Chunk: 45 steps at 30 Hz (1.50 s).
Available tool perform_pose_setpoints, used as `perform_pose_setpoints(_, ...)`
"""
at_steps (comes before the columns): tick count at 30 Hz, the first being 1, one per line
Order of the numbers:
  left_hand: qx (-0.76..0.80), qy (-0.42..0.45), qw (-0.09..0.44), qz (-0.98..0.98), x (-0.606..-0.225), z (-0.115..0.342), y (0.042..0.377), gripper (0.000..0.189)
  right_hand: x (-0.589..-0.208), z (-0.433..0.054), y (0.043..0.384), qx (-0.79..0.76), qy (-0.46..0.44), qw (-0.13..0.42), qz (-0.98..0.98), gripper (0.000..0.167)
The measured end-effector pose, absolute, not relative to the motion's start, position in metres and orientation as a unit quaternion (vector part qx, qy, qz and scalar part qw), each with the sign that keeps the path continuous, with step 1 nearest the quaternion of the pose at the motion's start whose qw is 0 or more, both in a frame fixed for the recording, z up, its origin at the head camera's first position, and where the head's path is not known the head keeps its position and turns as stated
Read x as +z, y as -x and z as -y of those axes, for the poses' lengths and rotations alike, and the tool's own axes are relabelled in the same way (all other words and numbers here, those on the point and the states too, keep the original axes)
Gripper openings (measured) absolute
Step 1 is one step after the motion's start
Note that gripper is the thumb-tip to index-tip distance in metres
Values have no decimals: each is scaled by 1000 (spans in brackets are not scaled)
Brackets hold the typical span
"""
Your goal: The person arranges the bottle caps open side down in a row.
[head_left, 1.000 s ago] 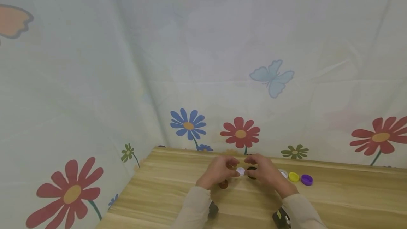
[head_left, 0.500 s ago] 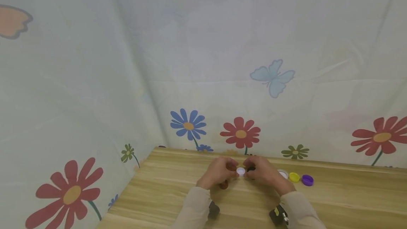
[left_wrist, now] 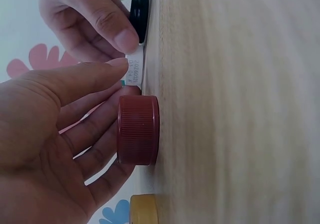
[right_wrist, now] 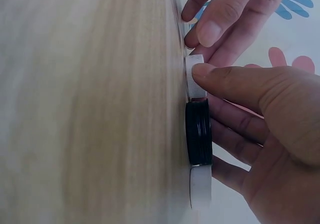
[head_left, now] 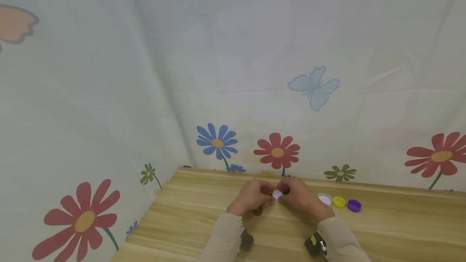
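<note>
A small white bottle cap (head_left: 277,195) with a ribbed side lies on the table between the two hands. My right hand (head_left: 299,195) pinches it, the thumb on its near side in the right wrist view and the fingers behind. The left hand (head_left: 251,196) is loosely curved just left of the cap, with its thumb and index fingertips close to the cap's edge. Beside the left fingers stands a ribbed red-brown bottle cap (left_wrist: 138,130). A black cap (right_wrist: 199,132) sits right next to the white one, under the right hand and mostly hidden in the head view.
Rightward in a row lie a larger white cap (head_left: 325,199), a yellow cap (head_left: 339,202) and a purple cap (head_left: 354,205). An orange-yellow cap (left_wrist: 143,209) is past the red-brown one. A flower-printed cloth (head_left: 233,72) hangs behind the wooden table (head_left: 196,197).
My right hand has moved slightly left, closing in on the small white cap; more of the larger white cap shows. The left hand has hardly moved.
</note>
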<state>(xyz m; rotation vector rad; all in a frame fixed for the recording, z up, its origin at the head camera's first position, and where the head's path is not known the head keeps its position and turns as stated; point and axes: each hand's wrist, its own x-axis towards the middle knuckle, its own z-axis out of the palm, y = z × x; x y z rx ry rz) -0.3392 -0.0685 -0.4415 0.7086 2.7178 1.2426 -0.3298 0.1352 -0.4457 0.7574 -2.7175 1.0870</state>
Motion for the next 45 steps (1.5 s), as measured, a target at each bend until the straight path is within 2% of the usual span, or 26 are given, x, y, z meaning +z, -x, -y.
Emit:
perform_pose_setpoints(10, 435, -220, 36, -873, -440, 71, 338, 24, -437, -134, 325, 369, -214, 60, 902, 16)
perform_pose_setpoints(16, 442, -221, 8, -870, -439, 72, 337, 22, -432, -136, 322, 385, -191, 68, 901, 14)
perform_pose_setpoints(23, 437, -241, -24, -866, -435, 73, 336, 18, -426, -143, 314, 416, -196, 70, 885, 10)
perform_pose_setpoints(32, 455, -247, -22, -855, -431, 72, 328, 11, -423, -146, 303, 449, -189, 64, 871, 9)
perform_pose_setpoints(45, 441, -279, -41, -852, -429, 75, 324, 8, -424, -152, 297, 449, -237, 70, 859, 8)
